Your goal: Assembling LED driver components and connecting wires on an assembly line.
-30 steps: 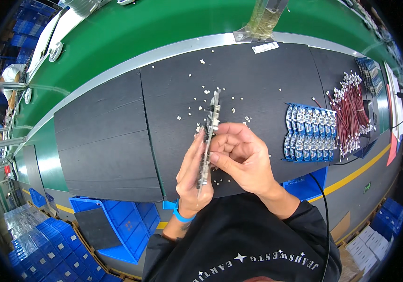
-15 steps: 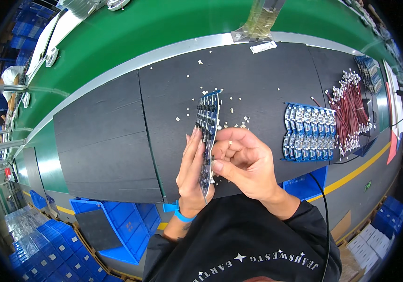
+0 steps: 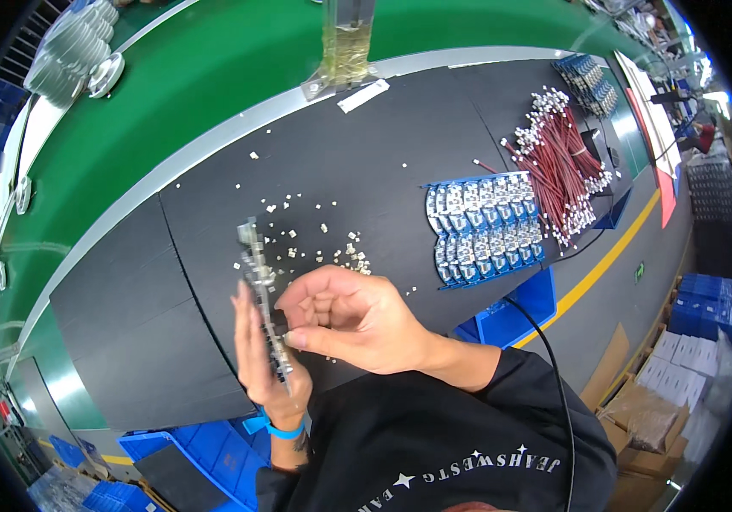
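The left hand (image 3: pixel 255 367) holds the circuit board (image 3: pixel 265 303) on edge above the near part of the black table (image 3: pixel 127 324), fingers straight along its left face, thumb hidden. The right hand (image 3: pixel 366 320) is curled by the right face, thumb and forefinger close together; whether they pinch anything I cannot tell. Firm backing from the left palm, right behind the spot being worked, should keep the board from flexing — small, straight movements look safer than twisting. Loose white bits (image 3: pixel 355 253) lie to its right and could catch under a board set there. Farther right are rows of blue boards (image 3: pixel 485 226) and red wires (image 3: pixel 558 154); a black cable (image 3: pixel 561 384) hangs near the right sleeve — mind it.
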### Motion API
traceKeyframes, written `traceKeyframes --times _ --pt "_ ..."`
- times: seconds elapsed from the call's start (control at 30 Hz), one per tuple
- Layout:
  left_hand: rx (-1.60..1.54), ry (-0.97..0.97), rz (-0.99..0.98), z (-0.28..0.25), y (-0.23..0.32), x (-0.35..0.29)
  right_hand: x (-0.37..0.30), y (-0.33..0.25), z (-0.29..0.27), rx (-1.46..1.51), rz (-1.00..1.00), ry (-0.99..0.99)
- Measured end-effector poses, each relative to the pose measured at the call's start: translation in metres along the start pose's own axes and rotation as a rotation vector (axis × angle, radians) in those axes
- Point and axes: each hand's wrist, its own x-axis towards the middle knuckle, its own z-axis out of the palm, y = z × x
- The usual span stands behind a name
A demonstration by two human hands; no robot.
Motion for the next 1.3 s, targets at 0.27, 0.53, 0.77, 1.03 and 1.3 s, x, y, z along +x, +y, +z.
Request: traceKeyframes --times 0.27,0.53,0.77,1.03,1.3 --pt "-0.738 0.375 -0.352 0.008 0.023 0.018 0.0 0.004 -0.022 -0.734 -0.17 0.329" --pt "-0.962 -0.584 -0.336 0.051 0.058 -0.001 -0.046 -0.06 -0.089 -0.336 -0.323 0.804" --pt "-0.245 -0.719 0.174 0.104 0.067 0.016 -0.126 -0.094 -0.189 -0.726 -0.232 0.988" --pt "0.08 -0.806 0.433 0.143 0.074 0.018 -0.12 -0.078 -0.196 -1.389 -0.187 1.075" --pt "0.193 -0.699 0.522 0.156 0.07 0.01 -0.127 -0.078 -0.207 -1.213 -0.205 1.107"
